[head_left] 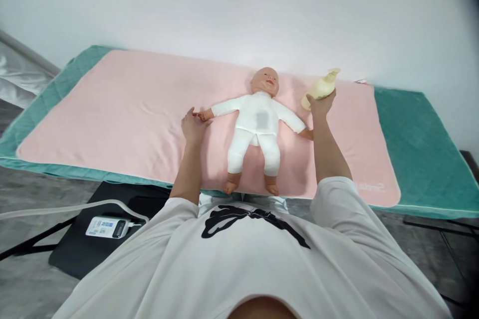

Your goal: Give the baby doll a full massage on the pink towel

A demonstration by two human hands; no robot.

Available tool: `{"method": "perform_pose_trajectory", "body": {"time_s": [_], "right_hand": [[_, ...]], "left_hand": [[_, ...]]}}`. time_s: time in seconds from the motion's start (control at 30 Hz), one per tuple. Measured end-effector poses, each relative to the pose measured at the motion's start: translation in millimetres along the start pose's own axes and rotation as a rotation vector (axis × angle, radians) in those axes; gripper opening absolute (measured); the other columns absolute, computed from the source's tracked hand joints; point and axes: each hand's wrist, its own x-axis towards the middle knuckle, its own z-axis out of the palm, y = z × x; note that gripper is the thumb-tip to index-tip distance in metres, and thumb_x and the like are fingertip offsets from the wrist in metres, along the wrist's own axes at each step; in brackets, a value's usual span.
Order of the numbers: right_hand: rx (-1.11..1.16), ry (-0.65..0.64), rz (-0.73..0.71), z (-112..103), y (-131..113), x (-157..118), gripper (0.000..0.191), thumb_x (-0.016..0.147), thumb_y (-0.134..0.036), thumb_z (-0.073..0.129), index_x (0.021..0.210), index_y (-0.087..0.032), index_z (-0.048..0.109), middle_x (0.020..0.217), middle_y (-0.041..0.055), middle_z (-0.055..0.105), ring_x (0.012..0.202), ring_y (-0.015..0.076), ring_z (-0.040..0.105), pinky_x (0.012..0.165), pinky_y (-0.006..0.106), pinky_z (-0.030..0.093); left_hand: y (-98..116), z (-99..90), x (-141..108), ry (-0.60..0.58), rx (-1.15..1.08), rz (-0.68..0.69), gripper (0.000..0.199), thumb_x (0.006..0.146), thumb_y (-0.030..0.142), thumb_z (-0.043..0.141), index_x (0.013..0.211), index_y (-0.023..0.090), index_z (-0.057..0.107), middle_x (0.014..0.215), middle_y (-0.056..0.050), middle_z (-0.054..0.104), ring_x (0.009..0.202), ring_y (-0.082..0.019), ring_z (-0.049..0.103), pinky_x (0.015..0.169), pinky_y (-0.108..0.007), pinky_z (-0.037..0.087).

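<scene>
Grips a tilted yellow pump bottle (321, 88), upper right of the frame, in the curled right hand (322, 103). With the left hand (194, 128), left of centre, touches or pinches the dressed doll (249, 115); cannot tell which. Looks early on: bottle already in hand, nothing visibly dispensed, doll face-up mid-frame.

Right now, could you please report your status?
Left hand at doll's hand; right hand gripping yellow bottle; doll face-up on pink mat; no obstruction visible.
</scene>
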Motion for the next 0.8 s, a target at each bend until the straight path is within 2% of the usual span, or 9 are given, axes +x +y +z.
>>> {"method": "perform_pose_trajectory", "body": {"time_s": [0.13, 0.23, 0.3, 0.37, 0.43, 0.47, 0.57, 0.7, 0.8], "right_hand": [[0.009, 0.164, 0.004, -12, -2, -15, 0.091, 0.085, -0.049, 0.061, 0.151, -0.007, 0.014, 0.156, 0.0267, 0.021, 0.151, 0.0286, 0.023, 0.122, 0.053, 0.023], [0.114, 0.350, -0.176, -29, -7, -65, 0.065, 0.097, -0.049, 0.035, 0.150, -0.015, 0.019, 0.155, 0.0197, 0.026, 0.150, 0.0227, 0.027, 0.119, 0.049, 0.031], [0.162, 0.275, -0.274, -36, -7, -111, 0.055, 0.098, -0.049, 0.029, 0.144, -0.018, 0.032, 0.143, 0.0170, 0.044, 0.135, 0.0216, 0.048, 0.109, 0.044, 0.044], [0.147, 0.107, -0.284, -38, -4, -155, 0.048, 0.099, -0.048, 0.029, 0.128, -0.016, 0.050, 0.117, 0.0133, 0.062, 0.104, 0.0205, 0.064, 0.096, 0.041, 0.052], [0.036, -0.123, -0.312, -35, 1, -186, 0.045, 0.098, -0.046, 0.031, 0.107, -0.015, 0.062, 0.091, 0.0088, 0.068, 0.086, 0.0202, 0.066, 0.090, 0.038, 0.053], [-0.054, -0.210, -0.319, -32, 3, -196, 0.044, 0.098, -0.045, 0.033, 0.102, -0.015, 0.065, 0.089, 0.0089, 0.069, 0.084, 0.0208, 0.065, 0.088, 0.037, 0.052], [-0.343, -0.361, -0.314, -21, 5, -204, 0.042, 0.098, -0.037, 0.035, 0.108, -0.014, 0.068, 0.098, 0.0130, 0.072, 0.089, 0.0243, 0.066, 0.086, 0.037, 0.051], [-0.519, -0.376, -0.285, -2, -4, -191, 0.045, 0.100, -0.032, 0.033, 0.134, -0.014, 0.057, 0.118, 0.0174, 0.070, 0.101, 0.0265, 0.066, 0.090, 0.039, 0.050], [-0.554, -0.393, -0.300, 13, -13, -178, 0.045, 0.101, -0.023, 0.031, 0.140, -0.015, 0.052, 0.125, 0.0183, 0.068, 0.108, 0.0269, 0.065, 0.096, 0.041, 0.047]], "left_hand": [[4, -1.8, -1, -0.024, -0.012, -0.009, 0.091, 0.064, 0.031, 0.085, 0.145, 0.021, 0.043, 0.130, -0.012, 0.062, 0.130, -0.033, 0.050, 0.111, -0.045, 0.039], [10, -7.3, -9, -0.056, 0.007, -0.003, 0.099, 0.065, 0.035, 0.084, 0.149, 0.013, 0.036, 0.139, -0.020, 0.053, 0.136, -0.036, 0.044, 0.115, -0.047, 0.033], [15, -12.0, -17, -0.021, 0.016, 0.036, 0.094, 0.073, 0.042, 0.078, 0.150, 0.010, 0.034, 0.146, -0.024, 0.045, 0.141, -0.038, 0.037, 0.118, -0.049, 0.029], [23, -16.1, -27, 0.044, -0.003, 0.123, 0.083, 0.083, 0.048, 0.067, 0.149, 0.012, 0.034, 0.150, -0.022, 0.041, 0.144, -0.036, 0.032, 0.119, -0.049, 0.026], [37, -18.2, -36, 0.079, -0.042, 0.234, 0.071, 0.089, 0.050, 0.059, 0.148, 0.016, 0.036, 0.150, -0.018, 0.042, 0.143, -0.032, 0.033, 0.120, -0.047, 0.026], [46, -18.0, -39, 0.069, -0.071, 0.284, 0.066, 0.091, 0.050, 0.056, 0.147, 0.018, 0.038, 0.149, -0.017, 0.044, 0.142, -0.031, 0.036, 0.119, -0.046, 0.028], [76, -11.4, -48, -0.047, -0.166, 0.426, 0.057, 0.094, 0.051, 0.050, 0.142, 0.019, 0.045, 0.140, -0.015, 0.053, 0.133, -0.027, 0.047, 0.113, -0.042, 0.038], [107, 7.8, -59, -0.234, -0.189, 0.596, 0.054, 0.095, 0.056, 0.047, 0.135, 0.020, 0.053, 0.134, -0.013, 0.057, 0.130, -0.026, 0.050, 0.114, -0.043, 0.037], [117, 23.3, -68, -0.331, -0.138, 0.666, 0.055, 0.094, 0.058, 0.047, 0.137, 0.023, 0.053, 0.143, -0.013, 0.051, 0.137, -0.026, 0.045, 0.118, -0.046, 0.033]]}}
